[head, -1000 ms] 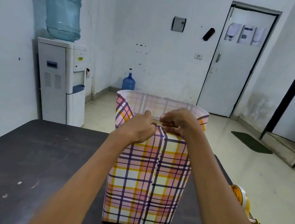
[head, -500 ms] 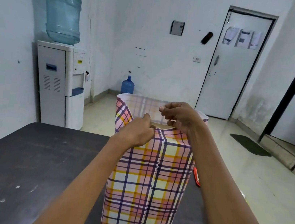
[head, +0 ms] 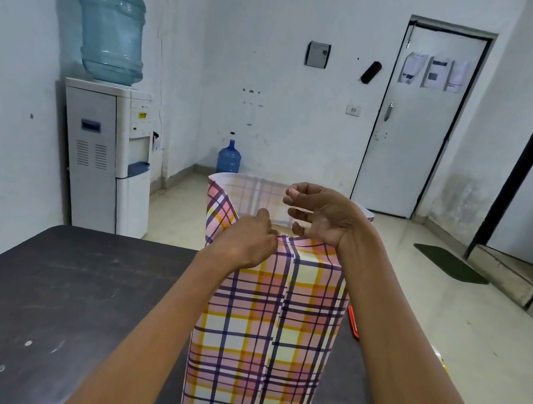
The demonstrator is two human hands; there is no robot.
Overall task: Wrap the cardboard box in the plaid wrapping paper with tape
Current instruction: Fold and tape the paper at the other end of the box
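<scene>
Soft even daylight, wide-angle edge bending

We stand in a room with white plastered walls (head: 284,16), stained low down beside a white door in a dark frame (head: 413,147); three paper sheets (head: 435,72) hang on the door. Against the left wall we see a white floor-standing water dispenser (head: 93,160) topped by an upturned pale blue plastic bottle (head: 111,32). A smaller blue bottle (head: 228,161) sits on the glossy cream floor (head: 414,308) by the far wall. A dark green mat (head: 450,263) lies at the right. Nearest us is a scuffed dark brown tabletop (head: 40,290).
</scene>
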